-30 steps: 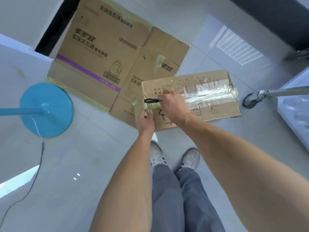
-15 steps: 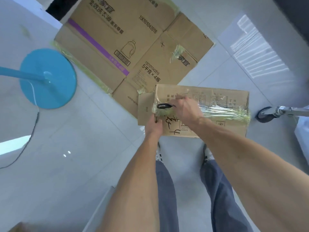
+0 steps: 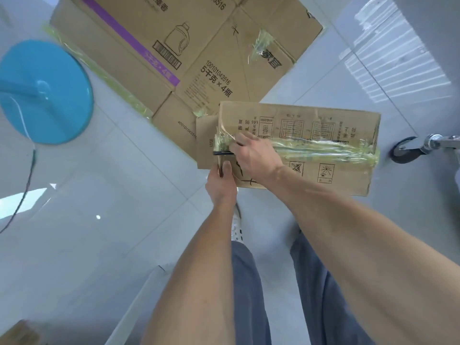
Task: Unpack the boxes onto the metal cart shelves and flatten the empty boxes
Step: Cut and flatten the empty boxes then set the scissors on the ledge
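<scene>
Right hand (image 3: pixel 254 155) grips a dark tool (image 3: pixel 222 153) at the taped seam of the small box (image 3: pixel 323 125); left hand (image 3: pixel 221 185) pinches the box's near-left corner, holding it up over the floor. One flattened box (image 3: pixel 199 58) lies behind. This box is still sealed; cart caster (image 3: pixel 404 150) at right.

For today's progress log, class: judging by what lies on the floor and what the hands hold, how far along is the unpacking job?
Done: one flattened box lies on the floor. In hand: the left hand grips the taped box at its end while the right hand works a dark tool at the tape. Left: emptying and flattening it; no shelves show.
</scene>
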